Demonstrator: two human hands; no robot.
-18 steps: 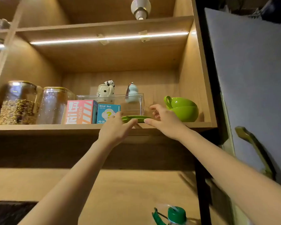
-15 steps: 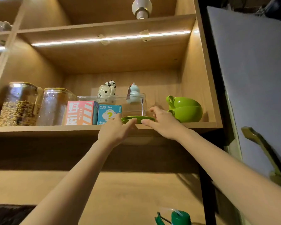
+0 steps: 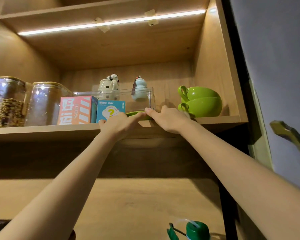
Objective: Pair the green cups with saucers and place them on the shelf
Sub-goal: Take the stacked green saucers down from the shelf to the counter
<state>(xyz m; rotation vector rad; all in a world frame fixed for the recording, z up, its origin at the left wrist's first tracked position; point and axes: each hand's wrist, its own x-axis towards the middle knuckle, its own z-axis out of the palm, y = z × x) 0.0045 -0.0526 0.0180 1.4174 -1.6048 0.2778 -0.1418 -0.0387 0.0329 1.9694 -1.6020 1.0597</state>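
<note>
Two green cups (image 3: 203, 101) stand stacked one in the other at the right end of the wooden shelf (image 3: 42, 130), handles to the left. A green saucer (image 3: 133, 114) lies flat on the shelf's front edge, mostly hidden by my hands. My left hand (image 3: 119, 124) grips its left rim and my right hand (image 3: 168, 118) grips its right rim. A bit of another green saucer edge shows under the cups, beside my right hand.
On the shelf to the left are two glass jars (image 3: 9, 103), an orange box (image 3: 76, 110) and a blue "Blind Box" carton (image 3: 110, 110). A clear tray (image 3: 137, 99) with two figurines stands behind the saucer. A green-capped bottle (image 3: 196, 230) sits below.
Both hands have closed in on the saucer, with fingertips nearly meeting over it. The camera has come closer to the shelf and tilted up.
</note>
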